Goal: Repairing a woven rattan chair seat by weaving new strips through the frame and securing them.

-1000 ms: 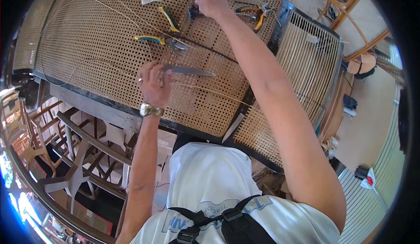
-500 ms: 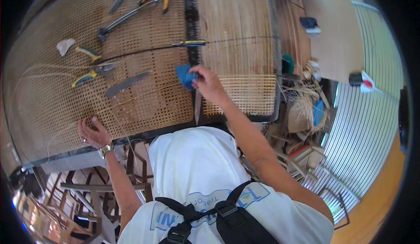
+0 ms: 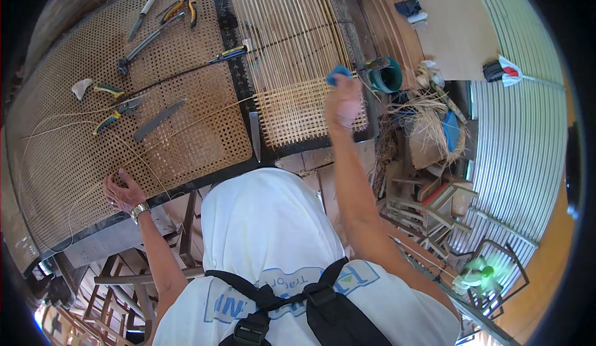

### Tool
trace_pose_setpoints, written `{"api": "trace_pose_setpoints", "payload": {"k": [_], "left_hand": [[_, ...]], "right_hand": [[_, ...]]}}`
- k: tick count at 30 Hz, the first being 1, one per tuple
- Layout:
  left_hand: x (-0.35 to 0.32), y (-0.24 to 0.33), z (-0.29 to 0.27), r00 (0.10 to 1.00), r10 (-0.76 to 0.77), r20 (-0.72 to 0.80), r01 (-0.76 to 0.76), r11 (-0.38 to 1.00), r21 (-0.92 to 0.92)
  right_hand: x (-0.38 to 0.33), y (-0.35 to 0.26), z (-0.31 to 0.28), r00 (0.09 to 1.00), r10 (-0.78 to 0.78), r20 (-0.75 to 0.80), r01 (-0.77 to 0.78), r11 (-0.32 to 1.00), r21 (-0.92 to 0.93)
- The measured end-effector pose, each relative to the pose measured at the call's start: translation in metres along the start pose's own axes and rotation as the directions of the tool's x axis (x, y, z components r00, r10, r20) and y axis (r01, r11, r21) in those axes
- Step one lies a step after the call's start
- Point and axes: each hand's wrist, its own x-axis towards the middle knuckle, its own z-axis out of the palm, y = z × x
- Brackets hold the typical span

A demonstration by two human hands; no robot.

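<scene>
Left hand (image 3: pixel 124 192) loosely spread; right hand (image 3: pixel 344 102) curled tight.

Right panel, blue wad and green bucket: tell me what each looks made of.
Right panel: probably a cane weave, faintly glossy, by its thin pale strands. Blue wad: matte, soft-edged, perhaps cloth or sponge; too small to settle. Green bucket: likely smooth plastic, by its even colour.

Furniture workshop, cane panel (image 3: pixel 205 110), pliers (orange-handled) (image 3: pixel 192 13), chair frames (image 3: pixel 124 280)
</scene>
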Motion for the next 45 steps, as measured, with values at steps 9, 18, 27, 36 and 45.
{"api": "trace_pose_setpoints", "payload": {"k": [9,18,27,36,45], "left_hand": [[0.000,-0.002,-0.004,0.999,-0.037,0.001,0.037,0.998,-0.054],[-0.003,-0.002,-0.007,0.998,0.008,-0.062,-0.011,0.998,-0.054],[-0.004,0.009,-0.018,0.999,0.031,-0.027,-0.033,0.997,-0.073],[-0.003,-0.003,-0.015,0.997,0.041,0.060,-0.042,0.999,0.012],[-0.022,0.123,-0.054,0.932,0.353,0.076,-0.294,0.864,-0.409]], "right_hand": [[-0.004,-0.108,0.074,0.764,-0.371,0.528,0.138,0.893,0.427],[0.129,-0.021,0.012,0.933,0.169,0.317,-0.094,0.967,-0.237],[0.004,-0.182,0.054,0.636,-0.453,0.624,0.221,0.883,0.415],[0.079,-0.097,0.109,0.745,-0.374,0.552,0.065,0.865,0.497],[0.159,-0.017,0.036,0.987,0.000,0.163,-0.003,1.000,0.020]]}}
